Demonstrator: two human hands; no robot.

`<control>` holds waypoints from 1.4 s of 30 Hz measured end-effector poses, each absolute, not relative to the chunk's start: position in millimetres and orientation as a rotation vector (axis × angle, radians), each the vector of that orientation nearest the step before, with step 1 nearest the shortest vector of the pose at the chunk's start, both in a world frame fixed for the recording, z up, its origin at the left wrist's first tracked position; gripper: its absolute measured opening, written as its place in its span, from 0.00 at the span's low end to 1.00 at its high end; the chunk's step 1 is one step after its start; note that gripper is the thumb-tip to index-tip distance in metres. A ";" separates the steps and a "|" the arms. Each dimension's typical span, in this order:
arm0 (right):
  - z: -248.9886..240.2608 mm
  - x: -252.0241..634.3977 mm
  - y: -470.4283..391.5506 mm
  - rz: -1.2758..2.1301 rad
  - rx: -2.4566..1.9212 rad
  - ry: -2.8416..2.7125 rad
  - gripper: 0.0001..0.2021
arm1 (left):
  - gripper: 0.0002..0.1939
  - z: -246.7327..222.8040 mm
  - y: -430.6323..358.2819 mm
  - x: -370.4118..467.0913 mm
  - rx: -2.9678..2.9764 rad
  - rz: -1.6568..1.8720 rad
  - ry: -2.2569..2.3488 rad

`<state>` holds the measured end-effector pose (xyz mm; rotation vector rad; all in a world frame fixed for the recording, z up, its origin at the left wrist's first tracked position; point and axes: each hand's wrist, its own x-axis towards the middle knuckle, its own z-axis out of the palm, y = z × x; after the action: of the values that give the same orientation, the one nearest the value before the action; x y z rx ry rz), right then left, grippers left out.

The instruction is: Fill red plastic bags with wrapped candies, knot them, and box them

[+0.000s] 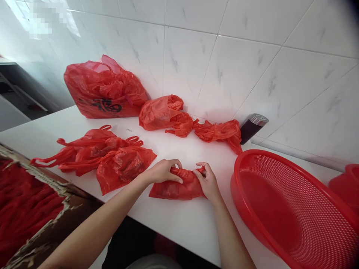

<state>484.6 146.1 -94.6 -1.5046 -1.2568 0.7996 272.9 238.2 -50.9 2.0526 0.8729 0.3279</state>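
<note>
A red plastic bag lies flat on the white table in front of me, its bottom toward me. My left hand pinches the gathered upper edge of this bag on the left side, thumb on top. On the right side, my right hand grips the same edge between thumb and fingers. Whatever the bag contains is hidden by the red plastic. Left of my hands, several red plastic bags with handles lie overlapping in a loose pile.
A large full red bag with black lettering stands against the tiled wall. Crumpled red bags lie beside it. A dark flask leans near a big red mesh basket at right. A torn cardboard box holds red material.
</note>
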 end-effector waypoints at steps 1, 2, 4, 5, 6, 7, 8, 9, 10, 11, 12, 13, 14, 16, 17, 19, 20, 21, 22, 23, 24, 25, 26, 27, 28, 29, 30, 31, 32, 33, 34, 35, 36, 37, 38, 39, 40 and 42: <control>-95.2 485.5 146.3 0.784 -1.514 -1.254 0.17 | 0.24 -51.6 238.7 270.5 2.022 0.333 0.872; -95.7 486.2 146.4 0.772 -1.522 -1.254 0.17 | 0.23 -52.5 239.1 267.8 1.991 0.337 0.871; -96.3 486.6 146.6 0.754 -1.541 -1.275 0.17 | 0.23 -54.7 238.9 262.4 1.928 0.337 0.865; -96.3 486.3 146.7 0.743 -1.552 -1.296 0.17 | 0.23 -55.9 238.4 260.1 1.899 0.334 0.861; -96.0 485.7 146.7 0.730 -1.562 -1.323 0.16 | 0.22 -56.9 237.8 258.2 1.872 0.330 0.854; -95.6 484.8 146.7 0.715 -1.572 -1.350 0.16 | 0.22 -57.8 237.0 256.8 1.847 0.324 0.846; -95.0 484.0 146.6 0.699 -1.581 -1.372 0.16 | 0.23 -58.2 236.3 255.8 1.823 0.317 0.837; -94.4 483.4 146.5 0.685 -1.589 -1.390 0.16 | 0.23 -58.1 235.7 255.1 1.800 0.310 0.825; -93.8 483.0 146.2 0.675 -1.595 -1.401 0.16 | 0.24 -57.3 235.3 254.5 1.777 0.303 0.812; -93.1 483.1 145.8 0.669 -1.599 -1.407 0.16 | 0.24 -55.8 235.2 253.8 1.756 0.297 0.797; -92.4 483.4 145.3 0.671 -1.597 -1.405 0.16 | 0.24 -53.7 235.3 252.8 1.736 0.294 0.782; -91.7 483.9 144.7 0.677 -1.589 -1.392 0.16 | 0.24 -51.1 235.4 251.5 1.718 0.293 0.765; -90.7 484.5 144.0 0.687 -1.577 -1.370 0.16 | 0.22 -48.3 235.6 249.9 1.702 0.294 0.749; -88.4 484.9 142.5 0.708 -1.561 -1.311 0.17 | 0.19 -43.2 235.4 246.0 1.674 0.294 0.718; -87.0 484.5 141.7 0.725 -1.563 -1.289 0.18 | 0.18 -41.3 235.0 244.1 1.660 0.290 0.705; -84.3 482.8 140.4 0.779 -1.592 -1.292 0.21 | 0.19 -39.6 233.6 241.2 1.625 0.273 0.682; -83.1 481.7 139.9 0.809 -1.609 -1.315 0.21 | 0.20 -39.7 232.7 240.2 1.608 0.266 0.671; -82.4 480.9 139.5 0.829 -1.621 -1.340 0.21 | 0.22 -40.1 231.9 239.6 1.597 0.262 0.666; -81.9 480.3 139.3 0.840 -1.623 -1.362 0.20 | 0.23 -40.6 231.3 239.2 1.593 0.261 0.665; -81.9 480.2 139.2 0.840 -1.618 -1.375 0.18 | 0.23 -41.2 230.8 238.8 1.595 0.263 0.671; -82.1 480.5 139.2 0.833 -1.606 -1.379 0.16 | 0.23 -41.6 230.5 238.5 1.603 0.262 0.679; -82.6 481.1 139.4 0.826 -1.590 -1.376 0.15 | 0.24 -41.9 230.4 238.2 1.611 0.257 0.685; -83.3 482.0 139.7 0.817 -1.576 -1.372 0.14 | 0.24 -42.0 230.2 237.8 1.616 0.249 0.687; -84.0 483.0 140.1 0.807 -1.569 -1.370 0.14 | 0.25 -42.0 230.0 237.3 1.615 0.239 0.683; -84.8 484.1 140.5 0.794 -1.569 -1.370 0.14 | 0.26 -41.9 229.7 236.8 1.611 0.228 0.677; -85.5 485.0 141.1 0.781 -1.573 -1.370 0.14 | 0.27 -41.8 229.3 236.2 1.604 0.217 0.671; -86.2 485.9 141.7 0.769 -1.582 -1.368 0.13 | 0.28 -41.6 228.8 235.7 1.599 0.207 0.669; -86.8 486.5 142.3 0.759 -1.595 -1.363 0.13 | 0.28 -41.5 228.2 235.2 1.597 0.199 0.671; -87.5 486.9 142.9 0.749 -1.608 -1.355 0.13 | 0.29 -41.5 227.5 234.9 1.599 0.192 0.676; -88.1 487.0 143.5 0.740 -1.622 -1.344 0.13 | 0.29 -41.7 226.9 234.8 1.604 0.188 0.682; -88.8 486.8 144.0 0.727 -1.633 -1.333 0.13 | 0.27 -42.1 226.3 235.1 1.619 0.192 0.693; -89.4 486.3 144.6 0.711 -1.644 -1.324 0.13 | 0.25 -43.0 225.7 235.8 1.660 0.210 0.719; -90.2 485.5 145.0 0.694 -1.655 -1.321 0.13 | 0.22 -44.6 225.0 237.2 1.722 0.244 0.764; -91.1 484.2 145.5 0.677 -1.667 -1.322 0.13 | 0.18 -46.8 224.0 239.3 1.793 0.294 0.824; -92.2 482.7 146.0 0.658 -1.681 -1.328 0.13 | 0.13 -49.9 222.7 242.1 1.864 0.356 0.897; -93.8 480.9 146.5 0.636 -1.696 -1.340 0.14 | 0.10 -53.7 221.1 245.6 1.925 0.427 0.978; -95.7 478.9 147.1 0.609 -1.712 -1.358 0.14 | 0.10 -58.2 219.0 249.6 1.968 0.498 1.060; -100.5 474.7 148.2 0.535 -1.754 -1.403 0.15 | 0.14 -68.1 214.5 258.3 2.004 0.612 1.203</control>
<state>474.7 148.2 -100.5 -1.7543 -1.4026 0.5353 258.3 214.5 -68.1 2.0043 1.2035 0.6119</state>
